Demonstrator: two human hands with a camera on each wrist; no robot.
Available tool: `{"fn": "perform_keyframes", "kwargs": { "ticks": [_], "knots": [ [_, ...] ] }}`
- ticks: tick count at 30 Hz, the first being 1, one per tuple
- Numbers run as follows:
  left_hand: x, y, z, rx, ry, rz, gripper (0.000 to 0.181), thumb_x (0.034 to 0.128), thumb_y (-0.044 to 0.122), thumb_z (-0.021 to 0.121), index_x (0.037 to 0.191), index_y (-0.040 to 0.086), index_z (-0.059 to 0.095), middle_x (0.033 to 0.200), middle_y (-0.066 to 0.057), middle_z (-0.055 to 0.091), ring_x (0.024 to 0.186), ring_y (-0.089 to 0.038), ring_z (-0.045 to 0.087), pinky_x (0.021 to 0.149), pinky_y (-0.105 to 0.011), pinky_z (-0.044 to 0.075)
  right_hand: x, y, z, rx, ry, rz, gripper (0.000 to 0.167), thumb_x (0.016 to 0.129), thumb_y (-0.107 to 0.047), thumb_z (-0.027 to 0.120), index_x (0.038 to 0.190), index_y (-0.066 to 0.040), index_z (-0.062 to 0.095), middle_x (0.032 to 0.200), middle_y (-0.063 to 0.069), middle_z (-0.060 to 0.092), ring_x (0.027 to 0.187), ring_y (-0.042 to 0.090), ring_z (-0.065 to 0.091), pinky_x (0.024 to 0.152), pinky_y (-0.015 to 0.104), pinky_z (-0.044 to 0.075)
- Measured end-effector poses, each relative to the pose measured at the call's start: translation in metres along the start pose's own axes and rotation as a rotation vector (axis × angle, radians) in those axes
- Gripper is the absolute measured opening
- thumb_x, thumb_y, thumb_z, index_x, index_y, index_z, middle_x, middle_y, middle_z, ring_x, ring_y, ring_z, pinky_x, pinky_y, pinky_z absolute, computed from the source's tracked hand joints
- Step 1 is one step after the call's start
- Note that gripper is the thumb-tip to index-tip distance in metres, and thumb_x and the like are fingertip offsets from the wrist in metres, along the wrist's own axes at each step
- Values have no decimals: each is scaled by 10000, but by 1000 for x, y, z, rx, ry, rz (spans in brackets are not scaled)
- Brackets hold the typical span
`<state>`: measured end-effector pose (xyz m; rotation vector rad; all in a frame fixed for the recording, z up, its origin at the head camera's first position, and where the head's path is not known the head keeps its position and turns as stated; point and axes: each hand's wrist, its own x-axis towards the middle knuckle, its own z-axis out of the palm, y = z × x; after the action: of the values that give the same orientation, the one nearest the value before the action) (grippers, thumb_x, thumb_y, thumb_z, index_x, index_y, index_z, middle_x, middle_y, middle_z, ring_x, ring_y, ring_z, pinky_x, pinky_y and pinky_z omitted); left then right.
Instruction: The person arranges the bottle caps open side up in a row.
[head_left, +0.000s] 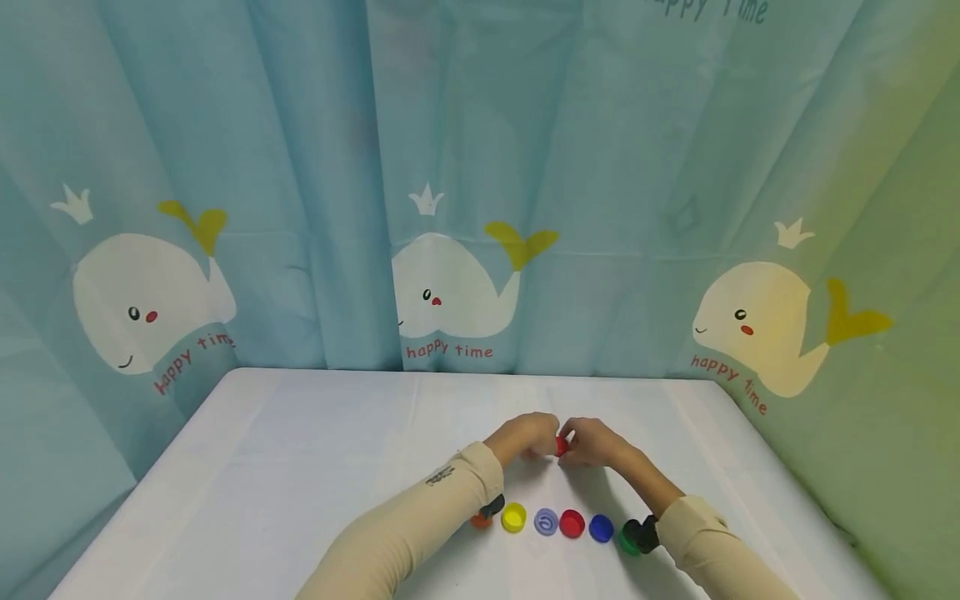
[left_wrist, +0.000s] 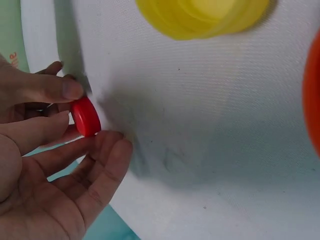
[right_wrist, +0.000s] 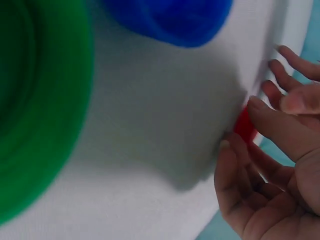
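Between my two hands, past the row of caps, is a small red bottle cap (head_left: pixel 562 447). My right hand (head_left: pixel 594 442) pinches this cap (right_wrist: pixel 245 127), thumb on one side and fingers on the other. From the opposite side my left hand (head_left: pixel 532 433) holds it too: in the left wrist view the thumb and index fingertip lie at the rim of the red cap (left_wrist: pixel 86 117). The left hand's other fingers (left_wrist: pixel 107 175) are loosely bent. In the head view, the left fingertips are hidden.
Nearer me a row of caps lies on the white table (head_left: pixel 300 467): orange (head_left: pixel 482 522), yellow (head_left: pixel 513 518), light purple (head_left: pixel 546 522), red (head_left: pixel 572 524), blue (head_left: pixel 602 528) and green (head_left: pixel 628 542). My wrists pass over the row's ends. A whale-print curtain (head_left: pixel 600 317) hangs behind.
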<state>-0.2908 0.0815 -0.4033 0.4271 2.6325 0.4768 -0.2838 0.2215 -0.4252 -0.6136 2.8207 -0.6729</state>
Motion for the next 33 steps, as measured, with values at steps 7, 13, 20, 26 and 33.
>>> {"fn": "perform_keyframes", "kwargs": {
  "ticks": [7, 13, 20, 26, 33],
  "knots": [
    [-1, -6, 0, -40, 103, 59, 137, 902, 145, 629, 850, 31, 574, 667, -34, 543, 520, -132, 501, 457, -227, 420, 3, -2, 3, -51, 86, -16, 244, 721, -45, 799, 866, -7, 607, 740, 20, 591, 658, 142, 526, 657, 277, 505],
    [-6, -15, 1, -255, 305, 87, 191, 861, 156, 700, 745, 6, 674, 569, -36, 594, 478, -116, 580, 452, -177, 435, -1, -10, -1, -20, 183, -69, 259, 733, -36, 790, 889, 2, 587, 737, 27, 596, 650, 142, 555, 620, 254, 520],
    [-20, -12, -10, -427, 444, 198, 120, 840, 88, 711, 854, -28, 683, 661, -27, 629, 508, -83, 592, 490, -177, 467, -13, -15, -11, 133, 288, -82, 267, 783, -68, 759, 982, 29, 610, 822, 38, 638, 729, 186, 619, 624, 270, 531],
    [-35, -22, -12, -419, 511, 397, 79, 864, 104, 688, 900, 35, 674, 768, 24, 645, 657, -50, 587, 581, -162, 480, -22, -17, -20, 316, 294, -64, 209, 851, -118, 702, 992, 13, 621, 842, 85, 656, 745, 286, 637, 610, 281, 531],
    [-65, -21, 1, -556, 574, 471, 96, 865, 171, 695, 852, 79, 670, 786, 71, 621, 714, -37, 570, 661, -167, 482, -47, -27, -22, 345, 235, -164, 185, 847, -152, 710, 939, -45, 590, 843, 28, 663, 754, 265, 653, 658, 249, 527]
  ]
}}
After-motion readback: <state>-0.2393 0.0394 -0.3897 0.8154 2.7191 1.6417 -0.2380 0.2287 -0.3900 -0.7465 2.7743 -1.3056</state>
